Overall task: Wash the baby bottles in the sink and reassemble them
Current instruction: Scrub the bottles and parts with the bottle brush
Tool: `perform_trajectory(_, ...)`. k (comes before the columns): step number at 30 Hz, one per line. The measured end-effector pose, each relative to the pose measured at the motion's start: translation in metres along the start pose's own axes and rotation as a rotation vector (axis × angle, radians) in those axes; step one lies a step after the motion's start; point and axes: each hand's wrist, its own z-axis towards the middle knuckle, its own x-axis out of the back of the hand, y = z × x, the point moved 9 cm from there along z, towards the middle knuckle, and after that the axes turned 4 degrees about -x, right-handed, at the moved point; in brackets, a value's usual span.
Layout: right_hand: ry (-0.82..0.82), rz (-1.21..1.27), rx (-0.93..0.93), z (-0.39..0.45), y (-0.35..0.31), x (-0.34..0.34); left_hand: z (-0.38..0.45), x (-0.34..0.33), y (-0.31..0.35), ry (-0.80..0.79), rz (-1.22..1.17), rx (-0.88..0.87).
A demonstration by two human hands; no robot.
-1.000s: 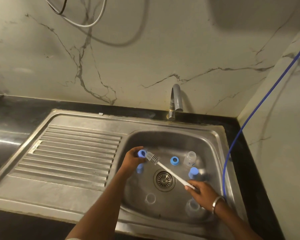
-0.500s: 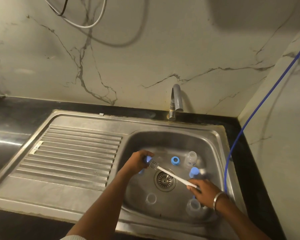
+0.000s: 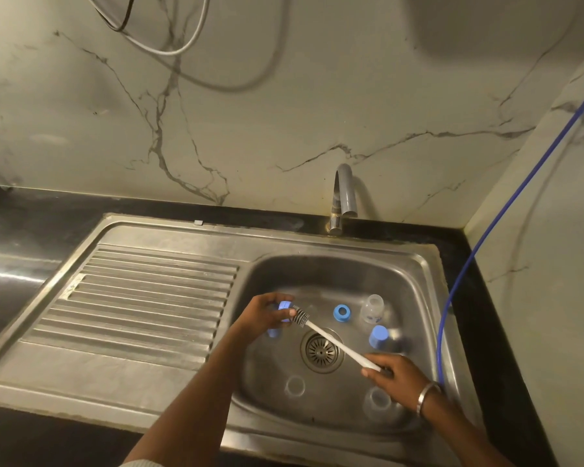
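Over the basin of the stainless-steel sink (image 3: 415, 264), the left hand (image 3: 262, 315) curls its fingers round a small blue plastic screw ring (image 3: 285, 311), while the right hand (image 3: 390, 369) pinches the far end of a long white-handled bottle brush (image 3: 334, 342) whose dark bristle head meets the ring's opening. Loose on the basin floor lie a second blue ring (image 3: 342, 312), a small clear plastic bottle body (image 3: 373, 309) standing near the back wall, a blue cap (image 3: 379, 336) beside the round metal drain strainer (image 3: 321, 348), and two clear pieces near the front, too faint to identify. The ring looks light and rigid, and likely slick when wet, so gripping its ribbed outer wall with fingers opposite the thumb seems safest. The bottle body should be light, stiff and easily tipped; it is best taken round its middle.
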Motion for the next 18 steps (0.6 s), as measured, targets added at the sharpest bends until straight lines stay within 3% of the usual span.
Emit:
perform_trajectory(11, 0.140, -0.396, -0.037, 0.003, -0.012, 0.009, 0.001, 0.004, -0.009, 0.226, -0.086, 0.077)
perform_trajectory(18, 0.103, -0.332, -0.048, 0.007, -0.019, 0.001, 0.002, 0.014, -0.008, 0.399, -0.018, 0.017)
